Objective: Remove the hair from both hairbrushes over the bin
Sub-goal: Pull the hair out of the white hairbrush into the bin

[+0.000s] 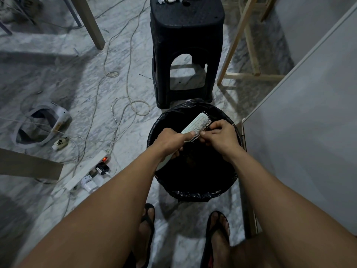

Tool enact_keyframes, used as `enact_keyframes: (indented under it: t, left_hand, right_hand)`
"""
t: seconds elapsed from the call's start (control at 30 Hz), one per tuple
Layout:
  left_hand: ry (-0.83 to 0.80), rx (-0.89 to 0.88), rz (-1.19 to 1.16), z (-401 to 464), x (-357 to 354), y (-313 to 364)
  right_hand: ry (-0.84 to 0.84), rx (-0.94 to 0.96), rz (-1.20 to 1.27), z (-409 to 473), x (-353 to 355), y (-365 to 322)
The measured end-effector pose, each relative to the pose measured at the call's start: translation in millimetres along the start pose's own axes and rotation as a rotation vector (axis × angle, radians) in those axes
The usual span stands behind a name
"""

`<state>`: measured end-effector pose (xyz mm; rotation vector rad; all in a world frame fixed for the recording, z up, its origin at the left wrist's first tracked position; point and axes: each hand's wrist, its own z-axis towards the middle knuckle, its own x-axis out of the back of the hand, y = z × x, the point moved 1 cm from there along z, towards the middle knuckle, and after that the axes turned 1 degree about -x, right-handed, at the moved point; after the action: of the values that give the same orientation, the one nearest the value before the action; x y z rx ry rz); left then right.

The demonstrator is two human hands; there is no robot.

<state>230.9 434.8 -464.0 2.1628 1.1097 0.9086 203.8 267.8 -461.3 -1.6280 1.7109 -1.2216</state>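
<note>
A pale hairbrush (197, 123) with metal bristles is held over the round bin (195, 190), which is lined with a black bag. My left hand (171, 141) grips the brush by its handle, thumb along the back. My right hand (219, 135) pinches at the bristles on the brush's right side, fingertips closed there. Any hair between the fingers is too dark to make out. A second brush is not in sight.
A black plastic stool (186, 45) stands just behind the bin. A white power strip (87, 169) with plugs and loose cables lies on the marble floor to the left. A grey cabinet (309, 122) rises at the right. My feet in sandals stand before the bin.
</note>
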Motion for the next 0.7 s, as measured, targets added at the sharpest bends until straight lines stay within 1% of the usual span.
enact_keyframes:
  t: [0.07,0.13,0.23,0.3,0.37,0.47,0.57,0.6,0.7]
  left_hand:
    - [0.03,-0.023,-0.01,0,2,0]
    - [0.046,-0.029,-0.036,0,3,0]
    - [0.082,-0.041,-0.057,-1,1,1]
    - [0.144,-0.038,-0.134,0,2,2]
    - [0.184,-0.035,-0.168,1,4,4]
    - [0.214,-0.032,-0.159,1,5,3]
    - [0.267,-0.012,-0.238,2,10,4]
    - [0.257,-0.007,-0.252,1,13,5]
    - [0.18,0.028,-0.215,-2,13,7]
  right_hand:
    - [-0.023,-0.027,-0.004,-1,1,0]
    - [-0.031,-0.043,-0.083,0,2,2]
    - [-0.019,0.009,-0.328,3,6,4]
    - [-0.055,0.068,-0.533,0,5,1]
    - [-0.09,0.122,-0.662,-5,1,0]
    - [-0.157,0.146,-0.771,-8,-5,3]
    - [-0.283,0.137,-0.893,-9,-10,11]
    - [-0.287,0.135,-0.906,-10,-11,14]
    - [-0.203,0.112,-0.905,-9,-10,20]
